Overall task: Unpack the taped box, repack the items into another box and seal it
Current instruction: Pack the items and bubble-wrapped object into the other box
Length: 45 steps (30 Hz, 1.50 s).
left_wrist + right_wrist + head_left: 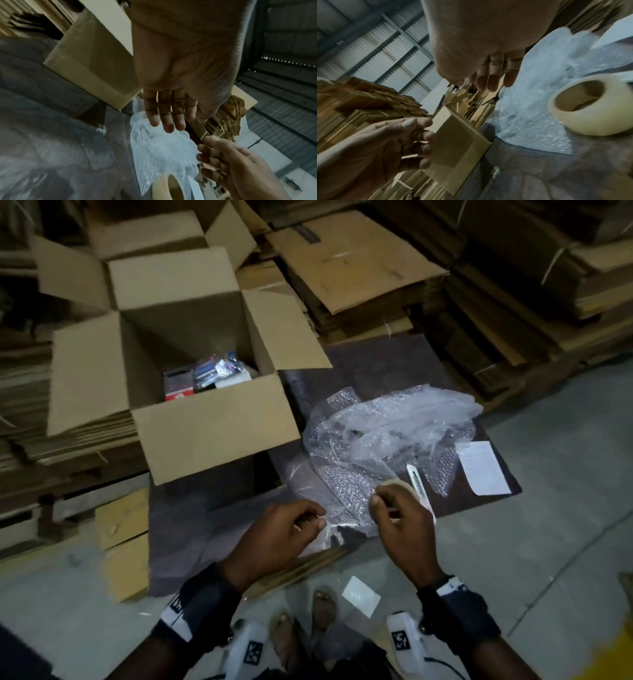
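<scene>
An open cardboard box point(212, 426) stands at the left of a dark mat point(376, 361), with packaged items point(205, 374) inside it. Crumpled bubble wrap point(387, 433) lies on the mat to the box's right. A roll of clear tape point(399, 484) point(590, 105) rests at the wrap's near edge, with a white box cutter point(418, 482) beside it. My right hand point(380, 498) point(491, 81) hovers just in front of the roll with loosely curled fingers, not touching it. My left hand point(308, 522) point(171, 121) hangs over the wrap's near corner, fingers relaxed and holding nothing I can see.
A white paper sheet point(483, 467) lies at the mat's right edge and a small white piece point(361, 595) on the floor near my feet. Stacks of flattened cardboard point(376, 268) fill the back and left. A second open box point(147, 234) stands behind. Wooden blocks point(120, 522) lie at the left.
</scene>
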Motion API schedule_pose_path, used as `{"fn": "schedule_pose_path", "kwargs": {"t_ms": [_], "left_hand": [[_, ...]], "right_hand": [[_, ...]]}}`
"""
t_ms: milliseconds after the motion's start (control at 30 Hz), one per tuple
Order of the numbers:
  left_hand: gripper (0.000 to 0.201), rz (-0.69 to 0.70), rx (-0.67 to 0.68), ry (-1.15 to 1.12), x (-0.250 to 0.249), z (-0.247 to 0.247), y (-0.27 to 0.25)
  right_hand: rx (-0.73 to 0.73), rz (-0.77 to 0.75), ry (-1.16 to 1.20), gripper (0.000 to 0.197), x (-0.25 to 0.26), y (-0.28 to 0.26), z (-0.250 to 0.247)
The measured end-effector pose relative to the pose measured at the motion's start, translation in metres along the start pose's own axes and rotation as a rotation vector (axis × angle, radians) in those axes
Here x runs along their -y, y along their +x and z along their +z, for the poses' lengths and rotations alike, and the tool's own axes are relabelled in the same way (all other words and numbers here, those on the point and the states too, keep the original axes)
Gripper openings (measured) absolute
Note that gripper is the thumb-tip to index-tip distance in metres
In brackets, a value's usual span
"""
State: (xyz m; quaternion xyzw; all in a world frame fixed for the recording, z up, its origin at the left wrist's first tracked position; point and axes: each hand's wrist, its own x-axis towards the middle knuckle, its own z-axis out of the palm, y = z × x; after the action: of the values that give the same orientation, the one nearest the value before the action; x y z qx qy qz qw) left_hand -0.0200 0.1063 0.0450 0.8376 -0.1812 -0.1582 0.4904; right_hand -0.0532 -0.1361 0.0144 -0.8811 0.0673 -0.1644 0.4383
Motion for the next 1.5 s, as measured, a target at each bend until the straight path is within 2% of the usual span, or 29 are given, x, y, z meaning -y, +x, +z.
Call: {"fn": "schedule_pose_path", "kwargs": {"t_ms": [200, 267, 367, 500, 667, 733, 867, 900, 967, 1000, 1067, 1167, 1233, 1333, 1500], "left_hand": [[0.034, 0.092, -0.257, 0.045, -0.016, -0.040, 0.010], [0.028, 0.098, -0.286, 0.064, -0.021, -0.044, 0.022], [0.021, 0.128, -0.253, 0.080, -0.029, -0.035, 0.047], [0.026, 0.152, -0.158, 0.071, -0.037, -0.010, 0.091], [0.039, 0.043, -0.109, 0.142, -0.031, 0.034, 0.167], [0.056, -0.036, -0.100, 0.219, -0.025, 0.049, 0.200], [0.137, -0.347, -0.027, 0.266, 0.015, 0.075, 0.258], [0.151, -0.395, -0.015, 0.290, 0.028, 0.082, 0.271], [0.159, -0.484, 0.042, 0.345, 0.038, 0.091, 0.288], [0.157, -0.511, 0.070, 0.373, 0.037, 0.094, 0.291], [0.141, -0.504, 0.102, 0.425, 0.039, 0.102, 0.296], [0.096, -0.472, 0.064, 0.453, 0.050, 0.109, 0.304], [0.071, -0.450, 0.004, 0.410, 0.051, 0.105, 0.310], [0.052, -0.369, -0.116, 0.312, 0.044, 0.097, 0.323], [0.039, -0.222, -0.347, 0.084, 0.007, 0.081, 0.343]], "right_hand": [[-0.002, -0.052, 0.102, 0.018, 0.037, 0.050, 0.036], [-0.019, -0.047, 0.092, 0.021, 0.039, 0.070, 0.039], [-0.057, -0.040, 0.009, 0.037, 0.024, 0.100, 0.034], [-0.049, -0.013, -0.154, 0.054, -0.009, 0.142, 0.006], [0.073, 0.080, -0.445, 0.088, -0.076, 0.206, -0.049], [0.157, 0.153, -0.580, 0.105, -0.102, 0.235, -0.069], [0.423, 0.324, -0.813, 0.133, -0.152, 0.281, -0.090], [0.462, 0.338, -0.838, 0.136, -0.161, 0.287, -0.091], [0.517, 0.351, -0.846, 0.134, -0.177, 0.294, -0.087], [0.538, 0.354, -0.840, 0.129, -0.183, 0.294, -0.082], [0.573, 0.371, -0.805, 0.111, -0.187, 0.292, -0.072], [0.526, 0.357, -0.726, 0.069, -0.193, 0.290, -0.058], [0.458, 0.328, -0.687, 0.052, -0.191, 0.292, -0.056], [0.337, 0.288, -0.594, 0.038, -0.178, 0.302, -0.065], [0.105, 0.227, -0.357, 0.032, -0.151, 0.321, -0.091]]}}
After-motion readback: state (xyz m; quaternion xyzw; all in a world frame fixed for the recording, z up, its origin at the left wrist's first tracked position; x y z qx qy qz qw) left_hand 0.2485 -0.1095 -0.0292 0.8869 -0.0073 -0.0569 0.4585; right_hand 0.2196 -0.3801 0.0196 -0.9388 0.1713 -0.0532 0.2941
